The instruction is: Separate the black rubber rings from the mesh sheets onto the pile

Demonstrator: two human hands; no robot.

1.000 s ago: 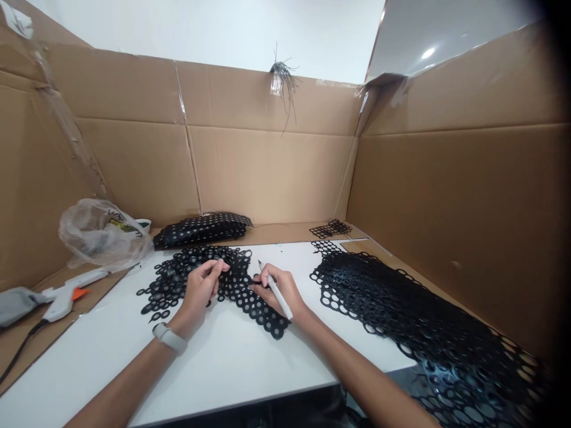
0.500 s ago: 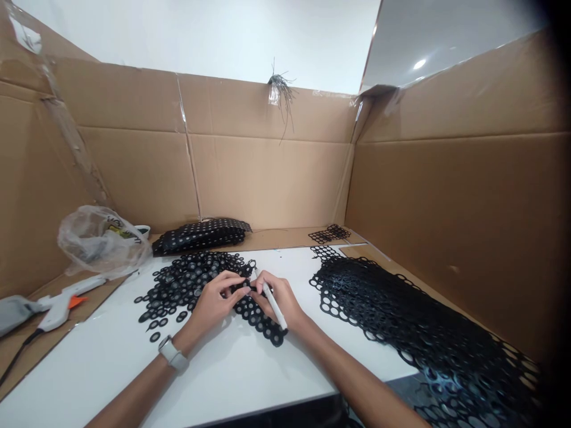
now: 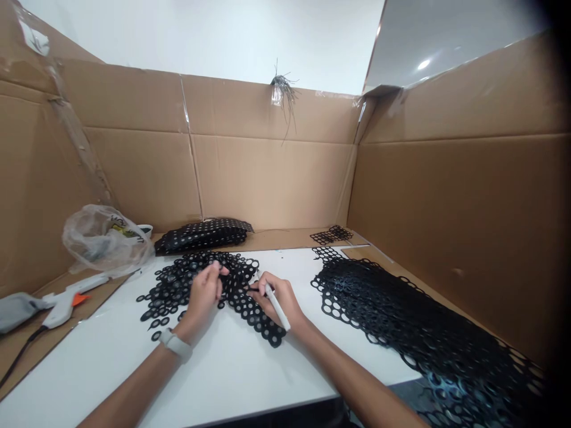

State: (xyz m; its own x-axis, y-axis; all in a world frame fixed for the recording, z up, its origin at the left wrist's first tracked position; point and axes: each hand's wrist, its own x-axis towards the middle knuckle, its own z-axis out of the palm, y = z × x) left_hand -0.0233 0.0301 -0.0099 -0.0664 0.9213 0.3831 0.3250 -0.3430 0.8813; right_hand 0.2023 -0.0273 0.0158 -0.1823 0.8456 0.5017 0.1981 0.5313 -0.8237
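A white pen-like tool (image 3: pixel 277 307) is gripped in my right hand (image 3: pixel 279 297), whose fingers also meet the edge of a black sheet of joined discs (image 3: pixel 256 315). My left hand (image 3: pixel 207 289), with a grey watch on its wrist, is over the pile of small black discs with pale centres (image 3: pixel 172 285). Its fingers are drawn together and bent; whatever they may hold is too small to make out. The joined sheet runs from the pile toward the lower right, beneath my right hand.
Stacked black ring mesh (image 3: pixel 401 315) covers the right side of the white table (image 3: pixel 241 380). Behind the pile lies a folded dotted black bundle (image 3: pixel 205 233). At left are a plastic bag (image 3: pixel 102 241) and a white glue gun (image 3: pixel 60 310). Cardboard walls (image 3: pixel 272 178) surround the table.
My left hand has come away from the sheet's edge near my right hand and moved left over the disc pile. My right hand keeps the white tool in nearly the same place.
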